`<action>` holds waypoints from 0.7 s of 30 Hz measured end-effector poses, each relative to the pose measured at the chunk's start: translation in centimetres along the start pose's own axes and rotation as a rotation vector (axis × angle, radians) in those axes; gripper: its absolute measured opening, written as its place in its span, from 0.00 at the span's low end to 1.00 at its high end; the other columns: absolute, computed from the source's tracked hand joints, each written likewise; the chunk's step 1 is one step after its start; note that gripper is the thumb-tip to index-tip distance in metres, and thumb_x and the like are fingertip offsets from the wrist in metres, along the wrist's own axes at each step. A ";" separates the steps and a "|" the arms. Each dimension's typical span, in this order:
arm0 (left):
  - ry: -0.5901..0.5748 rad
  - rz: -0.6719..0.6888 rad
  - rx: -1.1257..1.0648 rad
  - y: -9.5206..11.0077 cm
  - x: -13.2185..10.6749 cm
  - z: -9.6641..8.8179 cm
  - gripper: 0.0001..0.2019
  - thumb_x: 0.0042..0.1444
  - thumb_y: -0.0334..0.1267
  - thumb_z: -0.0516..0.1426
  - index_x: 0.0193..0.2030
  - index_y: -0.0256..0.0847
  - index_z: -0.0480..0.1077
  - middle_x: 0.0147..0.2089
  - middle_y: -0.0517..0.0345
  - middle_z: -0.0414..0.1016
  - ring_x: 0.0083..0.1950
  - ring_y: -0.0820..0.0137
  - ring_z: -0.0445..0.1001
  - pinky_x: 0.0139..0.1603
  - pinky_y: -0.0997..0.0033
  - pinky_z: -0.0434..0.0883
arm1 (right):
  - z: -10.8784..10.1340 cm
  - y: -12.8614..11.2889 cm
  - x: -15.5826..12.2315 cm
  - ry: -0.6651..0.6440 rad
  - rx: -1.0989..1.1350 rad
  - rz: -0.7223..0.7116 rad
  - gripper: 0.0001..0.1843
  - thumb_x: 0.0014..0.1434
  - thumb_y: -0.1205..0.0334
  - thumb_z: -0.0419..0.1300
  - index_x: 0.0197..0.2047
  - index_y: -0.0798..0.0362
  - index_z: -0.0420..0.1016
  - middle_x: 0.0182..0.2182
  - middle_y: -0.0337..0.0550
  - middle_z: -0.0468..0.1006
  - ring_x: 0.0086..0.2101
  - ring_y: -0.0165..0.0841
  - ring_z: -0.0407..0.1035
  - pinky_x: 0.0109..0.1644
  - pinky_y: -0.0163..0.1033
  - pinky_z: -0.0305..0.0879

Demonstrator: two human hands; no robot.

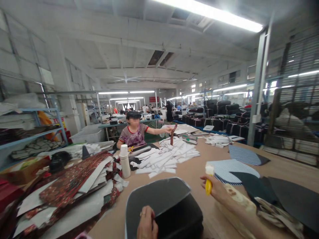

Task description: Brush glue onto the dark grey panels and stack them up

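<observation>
Yellow-handled brush (209,180) near-upright, white end up

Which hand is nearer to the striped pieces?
Right. The right hand, holding the brush, is close by the striped pieces; the left hand is on the dark stack, farther left.

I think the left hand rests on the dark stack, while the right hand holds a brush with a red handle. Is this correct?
Not quite: the head view shows that the brush in the right hand has a yellow handle. The left hand does rest on the dark stack.
</observation>
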State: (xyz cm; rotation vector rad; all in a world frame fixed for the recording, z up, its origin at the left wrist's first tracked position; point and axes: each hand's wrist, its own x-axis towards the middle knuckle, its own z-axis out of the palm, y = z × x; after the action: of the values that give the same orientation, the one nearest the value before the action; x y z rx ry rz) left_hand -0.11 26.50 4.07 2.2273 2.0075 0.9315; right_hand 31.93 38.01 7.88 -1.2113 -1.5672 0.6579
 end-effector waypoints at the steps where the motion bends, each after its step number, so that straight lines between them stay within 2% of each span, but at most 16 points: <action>1: 0.079 0.037 -0.020 -0.1 0.4 -1.1 0.14 0.48 0.22 0.43 0.33 0.41 0.64 0.39 0.50 0.71 0.41 0.67 0.73 0.43 0.68 0.70 | 0.2 0.0 -0.7 0.007 -0.013 -0.002 0.24 0.43 0.45 0.62 0.39 0.52 0.76 0.31 0.48 0.78 0.34 0.43 0.74 0.37 0.44 0.70; 4: 0.277 0.135 -0.061 0.2 1.6 -4.9 0.11 0.51 0.26 0.44 0.33 0.42 0.64 0.47 0.48 0.71 0.48 0.64 0.72 0.47 0.64 0.71 | 1.7 -1.1 -2.1 -0.005 -0.074 -0.076 0.31 0.40 0.52 0.65 0.49 0.50 0.73 0.45 0.49 0.77 0.46 0.45 0.70 0.50 0.46 0.66; 7: 0.442 0.195 -0.058 1.0 2.4 -8.8 0.08 0.53 0.29 0.47 0.32 0.43 0.64 0.45 0.50 0.73 0.48 0.63 0.73 0.47 0.63 0.73 | 3.6 -3.4 -2.9 -0.079 -0.125 -0.177 0.34 0.42 0.56 0.65 0.55 0.50 0.67 0.53 0.49 0.71 0.55 0.44 0.63 0.59 0.47 0.57; 11: 0.623 0.259 -0.001 2.1 2.1 -13.7 0.06 0.54 0.31 0.48 0.32 0.43 0.65 0.45 0.51 0.72 0.46 0.64 0.74 0.47 0.63 0.72 | 5.0 -6.3 -3.9 -0.159 -0.065 -0.195 0.24 0.49 0.55 0.62 0.50 0.50 0.70 0.47 0.50 0.75 0.47 0.42 0.70 0.53 0.45 0.63; 15: 0.647 0.275 0.068 3.3 0.5 -17.6 0.04 0.55 0.35 0.50 0.32 0.44 0.64 0.45 0.53 0.72 0.46 0.64 0.73 0.48 0.64 0.71 | 4.5 -8.9 -5.4 -0.167 0.093 -0.172 0.14 0.50 0.58 0.59 0.41 0.51 0.73 0.38 0.46 0.78 0.40 0.40 0.72 0.46 0.41 0.67; 18: 0.685 0.250 0.105 4.1 -0.7 -19.2 0.04 0.55 0.38 0.50 0.33 0.45 0.64 0.46 0.53 0.71 0.46 0.64 0.73 0.48 0.63 0.70 | 3.5 -10.8 -6.8 -0.181 0.150 -0.160 0.10 0.50 0.59 0.58 0.37 0.52 0.73 0.33 0.42 0.77 0.35 0.37 0.72 0.40 0.38 0.67; 21: 0.697 0.207 0.104 5.2 -1.4 -19.6 0.04 0.55 0.40 0.51 0.33 0.45 0.65 0.47 0.53 0.72 0.46 0.63 0.72 0.47 0.63 0.69 | 2.2 -12.2 -8.1 -0.218 0.142 -0.200 0.10 0.53 0.57 0.57 0.37 0.52 0.73 0.31 0.39 0.76 0.33 0.36 0.72 0.36 0.36 0.66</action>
State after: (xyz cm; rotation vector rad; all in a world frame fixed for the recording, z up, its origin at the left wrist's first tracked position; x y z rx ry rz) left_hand -3.70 16.86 21.59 2.4249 2.0925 1.8830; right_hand 25.23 26.58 14.46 -0.8869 -1.7628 0.7751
